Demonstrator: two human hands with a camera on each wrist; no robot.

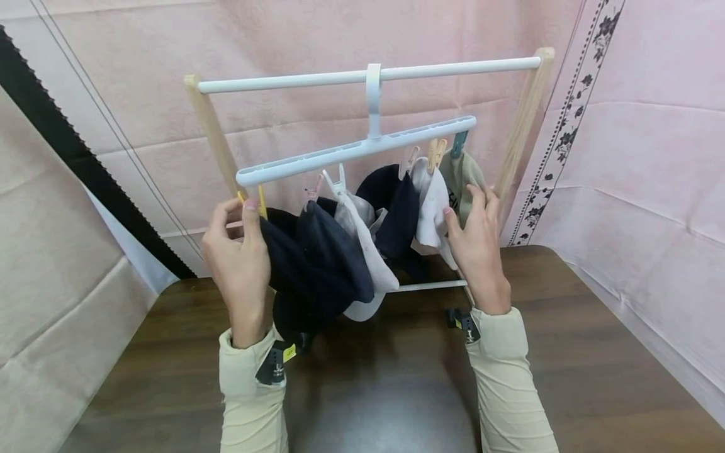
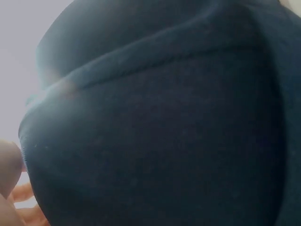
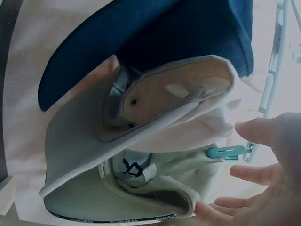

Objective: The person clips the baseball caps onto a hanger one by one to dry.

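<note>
A row of caps hangs by clothespins from a light blue bar hanger (image 1: 351, 151), which tilts down toward the left. At its low end, my left hand (image 1: 238, 258) pinches the yellow clothespin (image 1: 262, 202) with thumb and forefinger. The navy cap (image 1: 317, 251) below that hand fills most of the left wrist view. At the high end, my right hand (image 1: 478, 245) has its fingers spread beside the khaki cap (image 3: 136, 188), which hangs from a teal clothespin (image 3: 228, 152). A white cap (image 1: 432, 201) and another navy cap (image 3: 155, 42) hang next to it.
The hanger hooks over the white rod (image 1: 453, 68) of a rack with wooden side posts (image 1: 523, 126). This rack stands on a dark brown table (image 1: 396, 390). Pink cloth (image 1: 317, 38) hangs behind and on both sides.
</note>
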